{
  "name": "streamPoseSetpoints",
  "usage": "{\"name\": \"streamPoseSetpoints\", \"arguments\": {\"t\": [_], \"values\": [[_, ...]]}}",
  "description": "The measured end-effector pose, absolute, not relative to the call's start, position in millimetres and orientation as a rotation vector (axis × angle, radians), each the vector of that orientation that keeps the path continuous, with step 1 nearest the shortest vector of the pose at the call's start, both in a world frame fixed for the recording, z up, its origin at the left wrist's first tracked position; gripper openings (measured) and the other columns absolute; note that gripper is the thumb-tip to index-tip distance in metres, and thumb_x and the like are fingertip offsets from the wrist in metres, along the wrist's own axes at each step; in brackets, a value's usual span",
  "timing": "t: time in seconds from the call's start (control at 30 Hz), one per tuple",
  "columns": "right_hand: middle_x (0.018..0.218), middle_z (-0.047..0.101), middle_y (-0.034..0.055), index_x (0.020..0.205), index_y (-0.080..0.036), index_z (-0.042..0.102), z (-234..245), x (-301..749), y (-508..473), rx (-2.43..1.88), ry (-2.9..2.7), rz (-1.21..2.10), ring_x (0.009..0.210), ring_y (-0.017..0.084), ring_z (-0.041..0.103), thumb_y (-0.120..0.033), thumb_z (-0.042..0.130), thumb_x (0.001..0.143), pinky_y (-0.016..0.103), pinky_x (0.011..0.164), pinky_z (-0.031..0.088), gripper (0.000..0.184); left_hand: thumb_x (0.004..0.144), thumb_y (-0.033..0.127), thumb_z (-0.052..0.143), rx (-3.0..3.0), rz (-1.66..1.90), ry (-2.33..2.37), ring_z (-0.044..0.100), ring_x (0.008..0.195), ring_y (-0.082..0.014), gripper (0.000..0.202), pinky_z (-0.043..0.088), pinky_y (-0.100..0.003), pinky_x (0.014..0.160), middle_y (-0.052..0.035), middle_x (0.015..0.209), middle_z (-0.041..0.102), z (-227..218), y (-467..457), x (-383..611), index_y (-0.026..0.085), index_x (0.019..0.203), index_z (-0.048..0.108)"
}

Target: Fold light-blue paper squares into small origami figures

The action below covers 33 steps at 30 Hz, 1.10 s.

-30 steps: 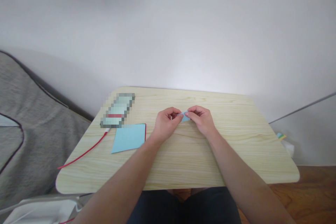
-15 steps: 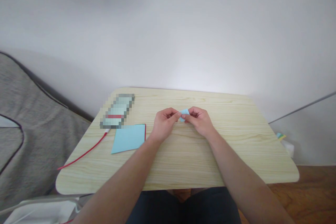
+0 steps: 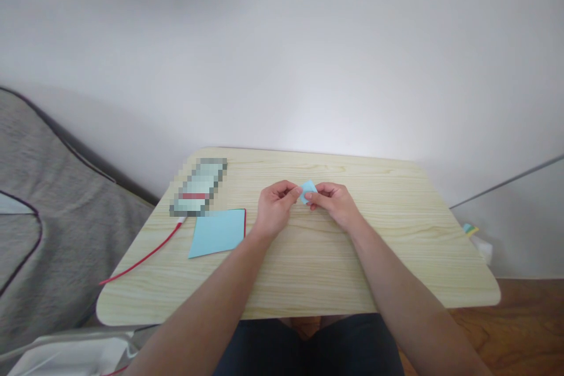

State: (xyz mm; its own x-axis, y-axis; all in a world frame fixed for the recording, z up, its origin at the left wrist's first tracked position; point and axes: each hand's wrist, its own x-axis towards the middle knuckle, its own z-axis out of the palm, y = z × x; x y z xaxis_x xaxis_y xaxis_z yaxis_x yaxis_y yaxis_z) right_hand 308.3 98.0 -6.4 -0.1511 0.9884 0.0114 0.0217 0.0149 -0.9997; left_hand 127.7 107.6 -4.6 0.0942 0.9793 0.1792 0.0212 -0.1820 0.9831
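Observation:
Between my two hands, above the middle of the table, is a small folded piece of light blue paper (image 3: 309, 186). My left hand (image 3: 277, 204) pinches its left edge between thumb and forefinger. My right hand (image 3: 335, 201) grips its right side, the thumb lying across the front of the paper. The fingertips behind the paper are partly hidden. Left of my left forearm lies a stack of square light blue paper (image 3: 217, 233), with a red edge showing on its right side and its lower right corner close to my arm.
A blurred-out phone (image 3: 198, 187) lies at the table's left, with a red cable (image 3: 145, 258) running off the left edge. The pale wooden table (image 3: 423, 235) meets a white wall (image 3: 308, 59) behind. Grey fabric (image 3: 66, 217) stands at the left.
The folded paper has turned slightly and shows more of its face. My left thumb has shifted a little left toward the paper's edge; both hands stay in nearly the same place.

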Motion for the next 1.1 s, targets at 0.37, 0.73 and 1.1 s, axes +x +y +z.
{"name": "streamPoseSetpoints", "arguments": {"t": [0.37, 0.73, 1.1], "values": [[0.073, 0.073, 0.0041, 0.074, -0.018, 0.075, -9, 311, 100, -1.094, -1.318, 1.367, 0.066, 0.015, 0.065, -0.045, 0.080, 0.077, 0.029, 0.070, 0.053, 0.028, 0.080, 0.038, 0.070, 1.357, 1.273, 1.072, 0.052, 0.062, -0.0125, 0.025, 0.040, -0.026, 0.063, 0.0004, 0.061, 0.062, -6, 114, 126, 0.016, 0.069, 0.069], [0.081, 0.076, 0.0068, 0.086, -0.016, 0.078, -11, 314, 97, -1.104, -1.177, 1.432, 0.069, 0.017, 0.069, -0.050, 0.080, 0.074, 0.031, 0.072, 0.057, 0.036, 0.078, 0.038, 0.069, 1.376, 1.264, 1.046, 0.050, 0.059, -0.0119, 0.026, 0.039, -0.026, 0.062, 0.0009, 0.058, 0.060, -6, 117, 128, 0.016, 0.064, 0.067], [0.076, 0.075, 0.0043, 0.077, -0.017, 0.075, 9, 302, 51, -1.155, -1.196, 1.317, 0.068, 0.016, 0.068, -0.038, 0.080, 0.073, 0.031, 0.073, 0.056, 0.021, 0.080, 0.042, 0.071, 1.436, 1.193, 0.971, 0.058, 0.064, -0.0138, 0.028, 0.044, -0.027, 0.066, -0.0014, 0.065, 0.067, 17, 88, 130, 0.016, 0.071, 0.073]]}}
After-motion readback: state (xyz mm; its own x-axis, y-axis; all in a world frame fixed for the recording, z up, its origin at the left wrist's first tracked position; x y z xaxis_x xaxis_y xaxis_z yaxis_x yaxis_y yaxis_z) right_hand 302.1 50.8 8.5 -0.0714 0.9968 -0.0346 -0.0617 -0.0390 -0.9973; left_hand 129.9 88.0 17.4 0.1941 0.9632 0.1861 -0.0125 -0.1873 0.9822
